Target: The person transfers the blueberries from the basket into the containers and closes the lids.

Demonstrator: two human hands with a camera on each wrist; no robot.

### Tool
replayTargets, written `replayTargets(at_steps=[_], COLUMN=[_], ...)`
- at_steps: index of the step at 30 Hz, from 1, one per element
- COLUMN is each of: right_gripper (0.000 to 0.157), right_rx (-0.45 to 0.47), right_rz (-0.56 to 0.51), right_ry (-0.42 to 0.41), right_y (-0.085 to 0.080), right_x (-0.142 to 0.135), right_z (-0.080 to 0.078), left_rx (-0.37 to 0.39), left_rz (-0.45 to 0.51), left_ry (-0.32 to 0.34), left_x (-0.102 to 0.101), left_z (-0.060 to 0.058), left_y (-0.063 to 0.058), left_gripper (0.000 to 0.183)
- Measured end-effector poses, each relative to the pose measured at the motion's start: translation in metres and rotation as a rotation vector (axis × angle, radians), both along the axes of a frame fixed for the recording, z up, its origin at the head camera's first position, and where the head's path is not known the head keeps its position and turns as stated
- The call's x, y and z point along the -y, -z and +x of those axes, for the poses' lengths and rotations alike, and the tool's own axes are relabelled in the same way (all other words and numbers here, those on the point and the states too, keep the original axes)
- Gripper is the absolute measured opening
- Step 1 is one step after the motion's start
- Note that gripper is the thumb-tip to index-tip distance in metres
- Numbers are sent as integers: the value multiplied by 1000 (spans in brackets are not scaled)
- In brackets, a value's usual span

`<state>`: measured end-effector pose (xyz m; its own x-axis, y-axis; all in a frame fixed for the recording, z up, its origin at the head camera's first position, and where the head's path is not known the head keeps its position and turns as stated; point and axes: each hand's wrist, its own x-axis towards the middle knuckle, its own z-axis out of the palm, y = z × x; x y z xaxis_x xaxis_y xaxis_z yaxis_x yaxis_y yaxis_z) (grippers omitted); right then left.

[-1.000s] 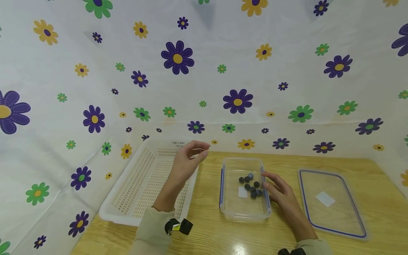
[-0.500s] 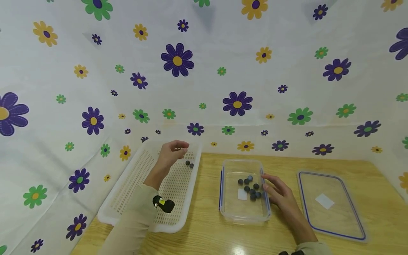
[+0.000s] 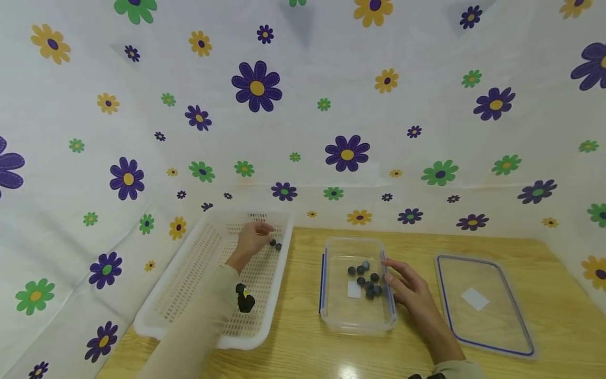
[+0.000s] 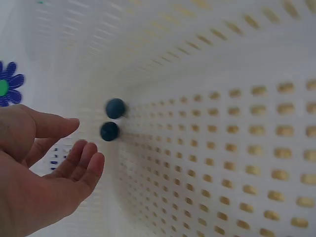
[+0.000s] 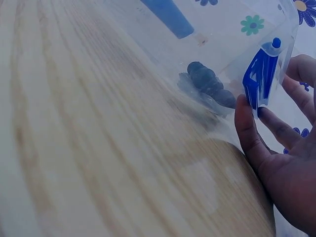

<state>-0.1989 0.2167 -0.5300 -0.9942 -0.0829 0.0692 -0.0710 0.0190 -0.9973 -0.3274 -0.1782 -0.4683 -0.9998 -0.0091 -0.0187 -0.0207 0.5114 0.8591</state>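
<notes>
My left hand (image 3: 251,243) is inside the white perforated basket (image 3: 279,287), its fingers loosely bent and nothing between them. Just beyond its fingertips, two dark round blueberries (image 4: 112,120) lie close together against the basket's end wall. My right hand (image 3: 411,287) touches the right side of a clear plastic container (image 3: 338,310), fingertips by its blue side clip (image 5: 261,74). Inside that container, several more blueberries (image 3: 369,284) sit in a loose cluster towards the right, beside a white square label (image 3: 354,289).
A clear lid (image 3: 483,326) with a blue seal lies flat on the wooden table (image 3: 303,316), to the right of the container. Behind everything hangs a flower-patterned white sheet (image 3: 303,126), which also closes off both sides.
My left hand has moved left and down into the basket, beside the two blueberries that it hid at first. The right hand stays at the container.
</notes>
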Motion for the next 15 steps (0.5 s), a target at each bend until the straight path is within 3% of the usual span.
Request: replayTargets(at_steps=[5, 15], right_gripper=[46, 46], right_rx=[-7, -9], right_rz=[-4, 6], right_ry=[-3, -6], right_y=[-1, -2], right_x=[0, -2], right_z=[0, 1], left_rx=[17, -76], left_rz=[-95, -174], left_ry=[-12, -37], left_x=[-2, -8], left_z=[-3, -10], left_y=[10, 31], left_gripper=[24, 19])
